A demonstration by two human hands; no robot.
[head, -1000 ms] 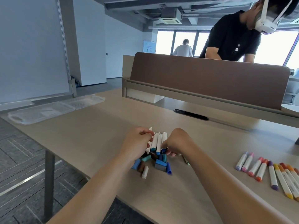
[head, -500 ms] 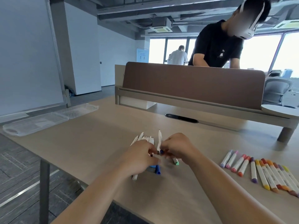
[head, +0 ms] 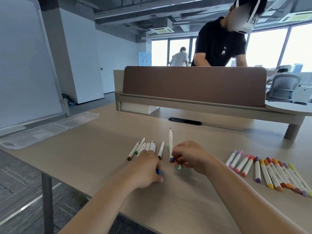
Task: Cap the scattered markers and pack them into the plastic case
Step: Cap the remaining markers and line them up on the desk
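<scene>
My right hand (head: 190, 156) pinches a white marker (head: 170, 142) near its lower, blue end, with the bare tip pointing up and away. A green cap (head: 178, 166) shows under that hand. My left hand (head: 146, 168) lies curled over the near ends of several uncapped white markers (head: 146, 146) on the table, and a blue cap (head: 158, 171) peeks out at its fingers. A row of several capped markers (head: 263, 171) lies at the right. The clear plastic case (head: 42, 130) lies open at the table's far left corner.
A brown divider panel (head: 192, 85) on a raised shelf crosses the back of the beige table (head: 101, 149). A person in a black shirt with a headset (head: 219, 43) leans over behind it. A whiteboard (head: 25, 65) stands at the left, beyond the table's edge.
My right hand has lifted one marker up and to the right, away from the pile. My left hand has dropped onto the pile's near end. The camera has tilted and shifted.
</scene>
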